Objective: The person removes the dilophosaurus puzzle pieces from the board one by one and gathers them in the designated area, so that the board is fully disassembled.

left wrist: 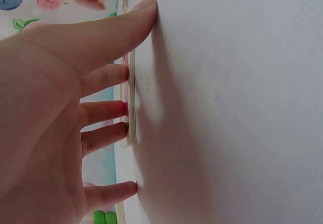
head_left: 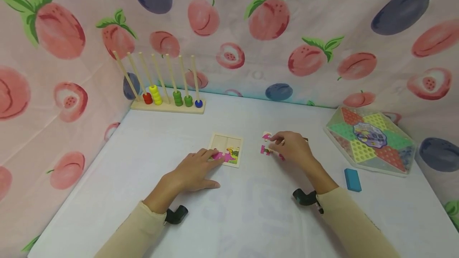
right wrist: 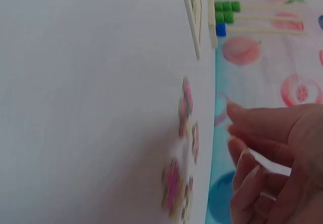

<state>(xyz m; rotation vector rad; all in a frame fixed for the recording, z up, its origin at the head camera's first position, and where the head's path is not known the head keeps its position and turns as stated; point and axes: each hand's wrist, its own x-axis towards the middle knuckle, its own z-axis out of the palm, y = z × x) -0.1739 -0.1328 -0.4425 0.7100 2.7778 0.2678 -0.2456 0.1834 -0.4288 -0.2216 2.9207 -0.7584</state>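
Observation:
A small wooden jigsaw tray (head_left: 220,140) lies mid-table in the head view, with pink, yellow and green pieces (head_left: 229,156) joined in its near part. My left hand (head_left: 195,170) rests its fingertips on the tray's near left side, thumb apart on the tablecloth; the left wrist view shows straight fingers (left wrist: 103,112) at the tray's edge. Right of the tray lie several loose pink puzzle pieces (head_left: 265,150). Above them hovers my right hand (head_left: 295,148), fingers loosely bent. In the right wrist view no piece shows between its fingertips, and the pieces (right wrist: 172,186) below look blurred.
A wooden counting rack (head_left: 168,107) with coloured beads on upright rods stands at the back left. On the right lie a hexagonal board-game box (head_left: 371,140) and a blue block (head_left: 353,180). Fruit-patterned cloth (head_left: 251,51) hangs behind the white-covered table (head_left: 244,218).

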